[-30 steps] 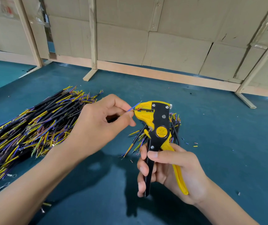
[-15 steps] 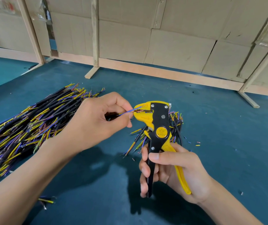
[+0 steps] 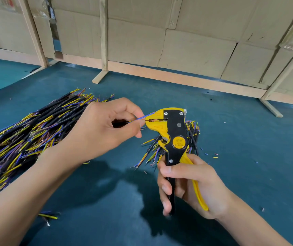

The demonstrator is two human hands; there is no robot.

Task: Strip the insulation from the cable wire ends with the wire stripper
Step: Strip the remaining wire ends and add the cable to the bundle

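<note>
Since a second ago little has moved: left hand point(image 3: 97, 132) has eased back slightly toward 9 o'clock, so more blue wire point(image 3: 144, 117) shows between fingertips and tool; camera has dipped a bit closer. Left hand pinches the cable at its wire ends, thumb and forefinger closed on it, blue wire running toward 3 o'clock to the stripper head. Wire tip lies at the upper edge of the head; a reddish wire end sits in the slot just below. Right hand point(image 3: 193, 185) grips the wire stripper point(image 3: 175, 132) by its handles, fingers curled round the black handle, yellow handle against the palm, tool upright with head pointing to 9 o'clock. Big pile of black cables point(image 3: 23, 137) with yellow and purple ends lies on the teal tabletop point(image 3: 248, 139) at 9 o'clock, partly under the left forearm. Smaller cable bunch point(image 3: 191, 134) sits behind the stripper at 3 o'clock. Insulation scraps point(image 3: 215, 155) scattered at 3 o'clock. Cardboard wall point(image 3: 195, 41) with wooden posts at 12 o'clock.
</note>
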